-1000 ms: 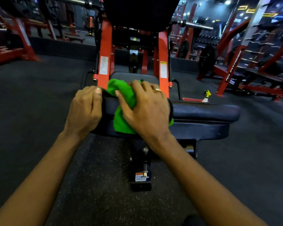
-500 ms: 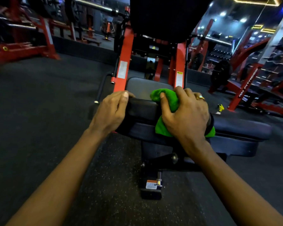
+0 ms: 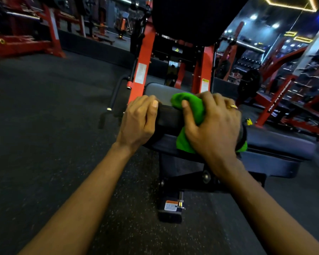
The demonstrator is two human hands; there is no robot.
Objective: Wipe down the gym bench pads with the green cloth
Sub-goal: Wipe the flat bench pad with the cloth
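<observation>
A black padded gym bench pad runs across the middle, mounted on a red and black machine frame. My right hand is pressed on the green cloth, bunched over the pad's near edge and draped down its front. My left hand grips the pad's left end, thumb on top. A second grey pad lies just behind the hands, and a large black back pad rises above it.
A black base foot with a warning label stands on the dark rubber floor below the pad. A yellow-topped spray bottle sits on the floor at the right. Red racks and weight machines line the left and right background.
The view has shifted, so the bench now appears further right and higher. Both hands keep their hold on the pad, and the cloth has shifted only slightly along the edge.
</observation>
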